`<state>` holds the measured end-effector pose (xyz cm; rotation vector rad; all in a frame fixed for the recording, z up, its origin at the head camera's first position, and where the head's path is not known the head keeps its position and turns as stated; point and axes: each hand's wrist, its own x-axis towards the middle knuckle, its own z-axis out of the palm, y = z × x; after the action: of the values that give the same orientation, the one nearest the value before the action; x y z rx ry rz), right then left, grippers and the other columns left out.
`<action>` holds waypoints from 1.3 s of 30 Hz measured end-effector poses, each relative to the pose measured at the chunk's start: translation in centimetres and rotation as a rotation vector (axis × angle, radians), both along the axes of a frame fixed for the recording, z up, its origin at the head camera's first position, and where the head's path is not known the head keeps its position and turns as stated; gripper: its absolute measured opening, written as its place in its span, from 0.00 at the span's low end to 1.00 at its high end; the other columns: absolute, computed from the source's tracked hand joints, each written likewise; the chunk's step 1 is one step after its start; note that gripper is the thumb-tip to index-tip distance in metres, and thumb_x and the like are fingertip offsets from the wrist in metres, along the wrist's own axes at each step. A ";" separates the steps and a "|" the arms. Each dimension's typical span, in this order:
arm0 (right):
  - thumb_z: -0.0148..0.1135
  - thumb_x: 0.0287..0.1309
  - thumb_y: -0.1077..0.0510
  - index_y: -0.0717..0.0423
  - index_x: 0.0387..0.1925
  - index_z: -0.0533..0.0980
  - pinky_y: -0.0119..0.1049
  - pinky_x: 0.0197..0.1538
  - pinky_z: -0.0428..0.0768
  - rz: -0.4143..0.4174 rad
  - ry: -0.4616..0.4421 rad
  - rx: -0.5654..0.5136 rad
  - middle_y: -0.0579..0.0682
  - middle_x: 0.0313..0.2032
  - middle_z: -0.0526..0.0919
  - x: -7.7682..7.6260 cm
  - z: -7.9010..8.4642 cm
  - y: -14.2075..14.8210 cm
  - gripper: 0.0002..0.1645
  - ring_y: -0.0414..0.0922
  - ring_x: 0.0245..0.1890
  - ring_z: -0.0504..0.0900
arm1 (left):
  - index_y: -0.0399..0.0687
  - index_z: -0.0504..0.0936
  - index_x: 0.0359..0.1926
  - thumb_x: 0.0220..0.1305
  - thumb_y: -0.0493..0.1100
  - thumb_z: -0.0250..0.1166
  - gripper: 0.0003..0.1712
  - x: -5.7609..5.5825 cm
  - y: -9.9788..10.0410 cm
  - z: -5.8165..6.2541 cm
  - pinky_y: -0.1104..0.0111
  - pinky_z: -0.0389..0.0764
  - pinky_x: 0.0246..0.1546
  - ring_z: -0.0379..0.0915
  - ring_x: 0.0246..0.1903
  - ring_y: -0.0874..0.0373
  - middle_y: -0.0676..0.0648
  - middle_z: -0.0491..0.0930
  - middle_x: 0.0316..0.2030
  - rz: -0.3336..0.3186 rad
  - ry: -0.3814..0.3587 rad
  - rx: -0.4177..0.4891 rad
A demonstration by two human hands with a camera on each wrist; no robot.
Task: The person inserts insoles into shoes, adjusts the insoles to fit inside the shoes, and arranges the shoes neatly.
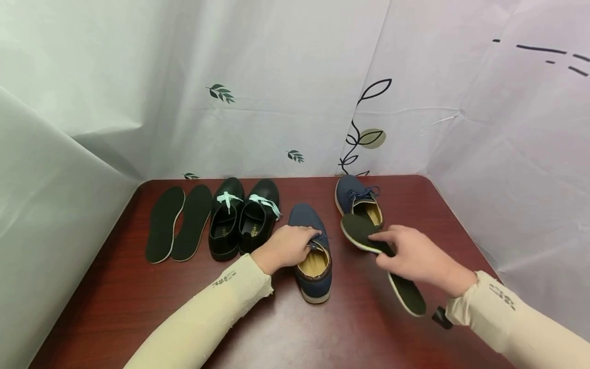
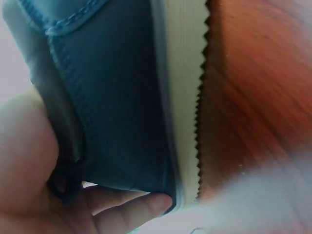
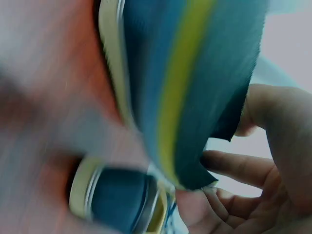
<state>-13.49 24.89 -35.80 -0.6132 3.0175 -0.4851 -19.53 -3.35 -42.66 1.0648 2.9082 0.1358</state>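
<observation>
My left hand (image 1: 287,248) grips a navy lace-up shoe (image 1: 314,287) around its laced upper, toe pointing to the back; its cream insides show. In the left wrist view, fingers (image 2: 131,212) wrap the navy side of the shoe (image 2: 117,97), above a cream serrated sole. A long dark insole (image 1: 407,294) with a pale edge is pinched in my right hand (image 1: 417,253), tilted above the table. The right wrist view shows the insole (image 3: 209,87) up close, blurred, with a yellow band. Behind its front end stands the other navy shoe (image 1: 350,189), laces tied.
Two black shoes (image 1: 223,243) with mint laces stand left of the navy shoe. Further left, two dark insoles (image 1: 163,225) lie flat side by side. A white patterned sheet (image 1: 286,92) hangs behind the reddish wooden table (image 1: 124,307). A small black object (image 1: 441,318) sits by my right cuff.
</observation>
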 end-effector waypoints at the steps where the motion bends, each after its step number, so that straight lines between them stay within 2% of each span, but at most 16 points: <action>1: 0.65 0.49 0.56 0.49 0.53 0.84 0.35 0.30 0.74 0.024 -0.005 0.000 0.46 0.32 0.80 0.4 0.0 -0.6 0.25 0.40 0.28 0.72 | 0.53 0.75 0.68 0.70 0.44 0.58 0.26 0.0 0.0 0.1 0.54 0.84 0.58 0.76 0.63 0.51 0.43 0.80 0.66 0.001 -0.012 0.003; 6: 0.64 0.48 0.55 0.46 0.48 0.86 0.30 0.27 0.75 0.117 -0.068 0.015 0.38 0.29 0.77 2.1 0.4 -3.2 0.22 0.36 0.26 0.72 | 0.53 0.75 0.69 0.71 0.45 0.58 0.26 -0.2 -0.2 0.5 0.53 0.82 0.62 0.76 0.64 0.51 0.42 0.80 0.65 -0.008 -0.055 0.021; 12: 0.62 0.48 0.56 0.46 0.48 0.86 0.31 0.30 0.76 0.197 -0.144 0.012 0.36 0.29 0.76 3.3 0.9 -4.8 0.22 0.34 0.26 0.72 | 0.55 0.72 0.70 0.72 0.44 0.55 0.27 -0.5 -0.1 0.7 0.53 0.79 0.64 0.74 0.65 0.50 0.43 0.78 0.67 -0.014 -0.105 -0.007; 15: 0.62 0.48 0.56 0.46 0.48 0.87 0.31 0.31 0.76 0.227 -0.145 0.023 0.36 0.28 0.75 3.4 1.1 -5.4 0.22 0.35 0.27 0.71 | 0.55 0.72 0.71 0.72 0.43 0.55 0.27 -0.7 -0.1 0.9 0.54 0.80 0.64 0.75 0.64 0.50 0.43 0.78 0.67 -0.018 -0.125 -0.023; 22: 0.63 0.47 0.55 0.49 0.47 0.87 0.34 0.36 0.78 0.279 -0.171 0.055 0.39 0.34 0.82 2.7 0.9 -6.4 0.22 0.36 0.34 0.75 | 0.58 0.73 0.70 0.71 0.44 0.54 0.27 -1.3 0.0 1.2 0.53 0.85 0.55 0.83 0.52 0.49 0.45 0.86 0.58 -0.003 -0.185 -0.005; 23: 0.63 0.47 0.55 0.49 0.47 0.87 0.33 0.35 0.78 0.276 -0.193 0.054 0.39 0.33 0.81 2.5 0.9 -6.5 0.23 0.36 0.32 0.74 | 0.58 0.73 0.70 0.71 0.45 0.54 0.27 -1.3 0.0 1.3 0.54 0.85 0.55 0.84 0.51 0.49 0.45 0.86 0.58 0.002 -0.193 -0.004; 25: 0.63 0.47 0.55 0.48 0.47 0.87 0.32 0.27 0.73 0.259 -0.258 0.035 0.37 0.25 0.77 2.0 0.8 -6.8 0.22 0.35 0.23 0.69 | 0.60 0.73 0.70 0.71 0.46 0.54 0.27 -1.4 0.0 1.3 0.54 0.85 0.54 0.84 0.49 0.50 0.46 0.87 0.57 0.012 -0.208 -0.002; 28: 0.63 0.47 0.56 0.48 0.46 0.87 0.31 0.19 0.63 0.202 -0.363 -0.001 0.35 0.13 0.66 1.4 0.8 -7.2 0.21 0.35 0.14 0.57 | 0.61 0.73 0.70 0.71 0.48 0.55 0.27 -1.5 0.0 1.4 0.54 0.85 0.54 0.84 0.49 0.49 0.46 0.86 0.57 0.022 -0.225 0.004; 30: 0.63 0.48 0.55 0.48 0.44 0.88 0.31 0.18 0.59 0.169 -0.409 -0.018 0.36 0.08 0.59 1.0 0.9 -7.6 0.20 0.35 0.11 0.54 | 0.61 0.73 0.70 0.71 0.49 0.55 0.27 -1.5 0.0 1.5 0.53 0.84 0.55 0.83 0.51 0.49 0.46 0.86 0.58 0.031 -0.234 0.004; 33: 0.64 0.49 0.53 0.48 0.42 0.88 0.31 0.19 0.65 0.143 -0.431 -0.012 0.36 0.08 0.65 0.7 1.1 -8.4 0.17 0.35 0.11 0.60 | 0.62 0.74 0.69 0.71 0.49 0.55 0.26 -1.6 -0.1 1.5 0.53 0.84 0.56 0.82 0.53 0.48 0.46 0.86 0.58 0.041 -0.234 0.005; 35: 0.65 0.49 0.51 0.47 0.41 0.88 0.33 0.23 0.72 0.135 -0.437 -0.002 0.37 0.10 0.74 0.5 1.2 -8.9 0.16 0.34 0.13 0.67 | 0.62 0.75 0.69 0.72 0.49 0.55 0.26 -1.6 -0.1 1.5 0.53 0.84 0.56 0.83 0.52 0.48 0.46 0.87 0.57 0.043 -0.225 0.012; 39: 0.65 0.51 0.49 0.48 0.40 0.88 0.36 0.32 0.83 0.134 -0.432 0.026 0.40 0.23 0.88 0.1 1.2 -9.8 0.16 0.35 0.24 0.80 | 0.61 0.77 0.66 0.72 0.49 0.54 0.24 -1.5 0.0 1.3 0.52 0.84 0.54 0.84 0.48 0.48 0.46 0.89 0.52 0.030 -0.195 0.033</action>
<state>-13.36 15.12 -34.62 -0.6108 2.5545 -0.4961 -21.04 -3.37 -41.35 0.9532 2.7568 0.2739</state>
